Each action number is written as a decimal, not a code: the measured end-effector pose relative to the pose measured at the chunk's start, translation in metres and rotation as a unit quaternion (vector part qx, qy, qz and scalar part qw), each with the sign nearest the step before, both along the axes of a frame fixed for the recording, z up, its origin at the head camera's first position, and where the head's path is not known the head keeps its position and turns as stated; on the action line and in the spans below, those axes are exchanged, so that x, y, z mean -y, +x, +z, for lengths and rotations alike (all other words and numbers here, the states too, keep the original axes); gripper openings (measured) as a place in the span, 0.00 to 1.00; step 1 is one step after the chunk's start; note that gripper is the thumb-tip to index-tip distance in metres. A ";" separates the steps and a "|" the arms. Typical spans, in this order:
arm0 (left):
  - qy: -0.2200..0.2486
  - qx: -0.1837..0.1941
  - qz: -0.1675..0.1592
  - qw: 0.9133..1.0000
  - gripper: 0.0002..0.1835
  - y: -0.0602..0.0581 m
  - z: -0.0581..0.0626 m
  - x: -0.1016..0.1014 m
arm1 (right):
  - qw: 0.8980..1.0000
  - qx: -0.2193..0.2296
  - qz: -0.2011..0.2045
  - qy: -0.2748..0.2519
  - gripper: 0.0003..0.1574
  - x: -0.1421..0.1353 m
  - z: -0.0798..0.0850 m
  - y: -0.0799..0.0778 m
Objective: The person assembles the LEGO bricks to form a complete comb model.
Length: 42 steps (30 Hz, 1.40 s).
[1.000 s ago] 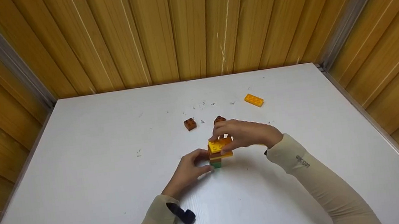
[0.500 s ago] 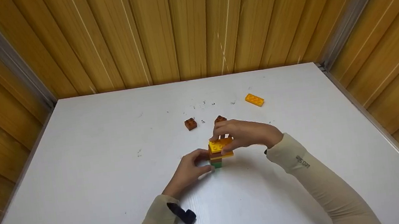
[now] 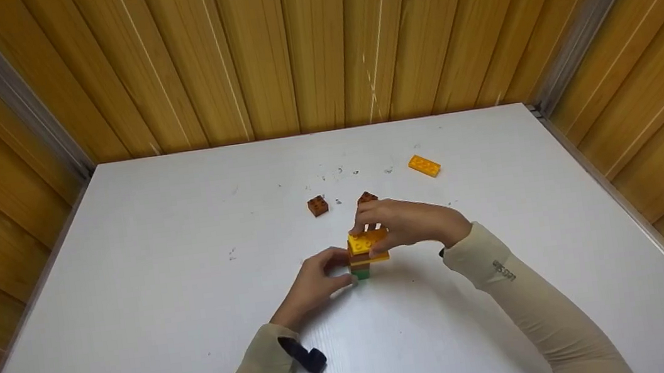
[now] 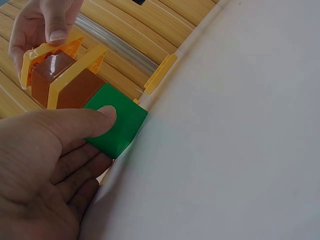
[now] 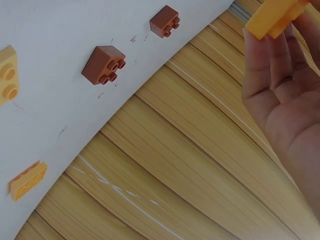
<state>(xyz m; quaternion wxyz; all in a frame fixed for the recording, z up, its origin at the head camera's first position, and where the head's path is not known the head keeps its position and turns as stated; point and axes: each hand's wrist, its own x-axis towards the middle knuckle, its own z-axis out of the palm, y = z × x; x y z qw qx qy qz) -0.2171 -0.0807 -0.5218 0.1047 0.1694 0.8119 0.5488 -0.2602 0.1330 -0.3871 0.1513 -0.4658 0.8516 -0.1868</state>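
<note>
A small tower of toy building bricks stands on the white table in the head view. Its bottom is a green brick, with a brown brick, a yellow plate, another brown brick and a top yellow plate above. My left hand grips the green brick at the base, thumb on its near face. From the right, my right hand pinches the top plate, thumb at its near edge and fingers at the far side. The fingers hide part of that plate.
Beyond the tower lie two loose brown bricks, one to the left and one partly behind the right hand. A yellow plate lies farther back. Another yellow plate shows in the right wrist view. Wood-patterned walls border the table.
</note>
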 end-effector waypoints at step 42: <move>-0.003 -0.001 0.003 1.000 0.19 0.000 0.001 -0.001 | 1.000 0.003 -0.010 0.017 0.22 0.006 0.001 0.002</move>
